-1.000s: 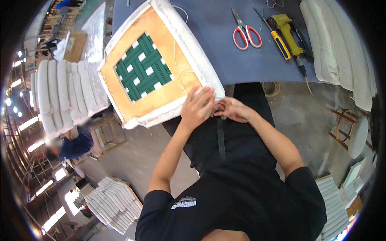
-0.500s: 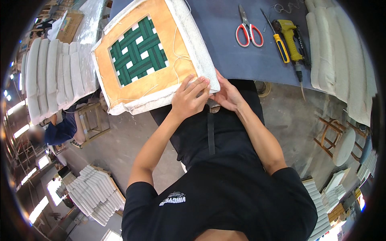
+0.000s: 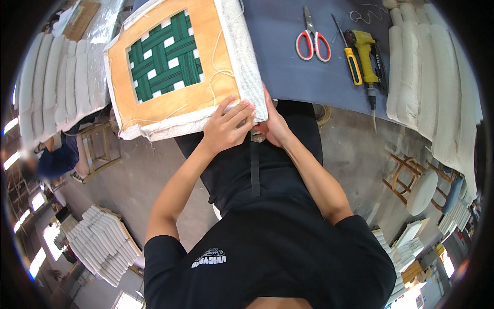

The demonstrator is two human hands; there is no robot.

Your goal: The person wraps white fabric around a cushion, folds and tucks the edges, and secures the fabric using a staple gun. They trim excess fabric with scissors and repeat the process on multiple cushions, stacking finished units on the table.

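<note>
An upholstered seat cushion (image 3: 227, 85) lies underside up on the table edge nearest me. Pale fabric wraps its sides, and its plywood base frames a square opening with woven green webbing (image 3: 167, 64). Loose white threads trail over the wood. My left hand (image 3: 226, 126) bends its fingers over the cushion's near right corner, fingertips pressed on the fabric edge. Around the outer side of that same corner, my right hand (image 3: 276, 123) is closed, its fingers partly hidden behind the cushion.
Red-handled scissors (image 3: 312, 44), a yellow screwdriver (image 3: 351, 59) and a yellow staple gun (image 3: 364, 51) lie on the blue-grey tabletop (image 3: 288, 77). Stacked pale cushions (image 3: 411, 77) stand at right, more (image 3: 56, 87) at left. Wooden chairs (image 3: 404, 177) stand on the floor. Another person (image 3: 59, 157) is at far left.
The whole view has shifted, moving the scene left in the picture. My right hand has turned so its fingers run further up the cushion's side; my left keeps its place at the corner.
</note>
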